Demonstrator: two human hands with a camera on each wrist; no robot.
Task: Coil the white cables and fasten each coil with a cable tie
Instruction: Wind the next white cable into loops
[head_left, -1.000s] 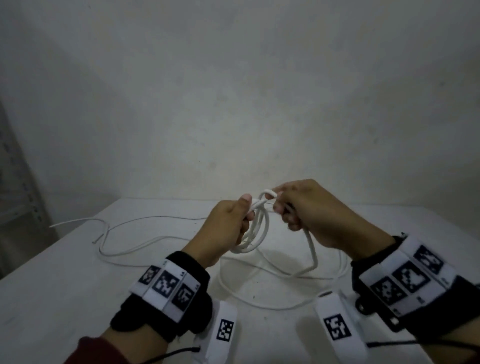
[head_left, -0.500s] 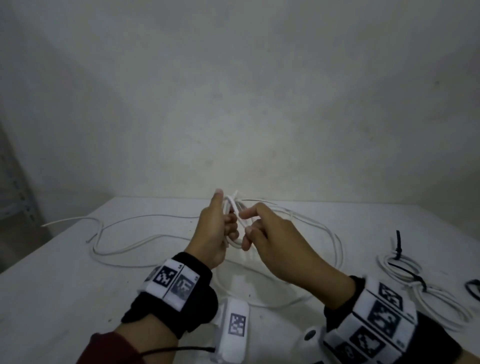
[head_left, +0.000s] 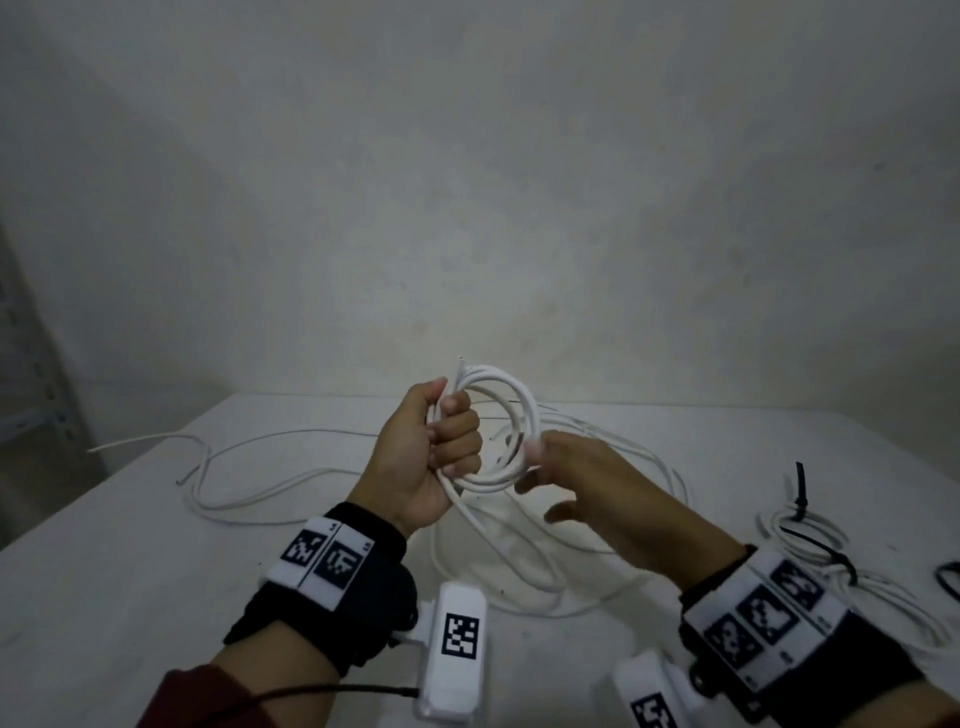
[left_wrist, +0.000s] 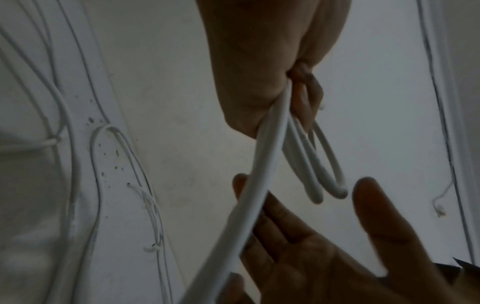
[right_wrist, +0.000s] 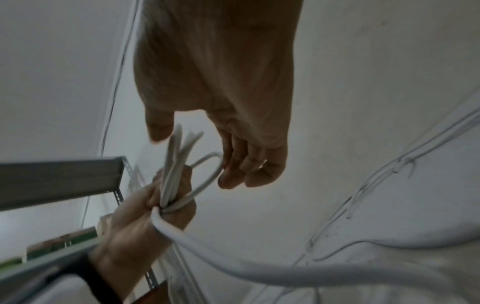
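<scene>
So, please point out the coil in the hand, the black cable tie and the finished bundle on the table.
coil (head_left: 511, 415), head view, right side of its loops.
black cable tie (head_left: 800, 491), head view, its upright tail.
finished bundle (head_left: 810, 525), head view, white loops beside the tie.

cable (head_left: 511, 415) showing white | surface (head_left: 130, 561) showing off-white, dark-speckled | wrist bands (head_left: 324, 558) showing black with black-and-white square markers | tie (head_left: 801, 493) showing black

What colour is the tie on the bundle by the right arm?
Black tie, clearest in the head view.
</scene>
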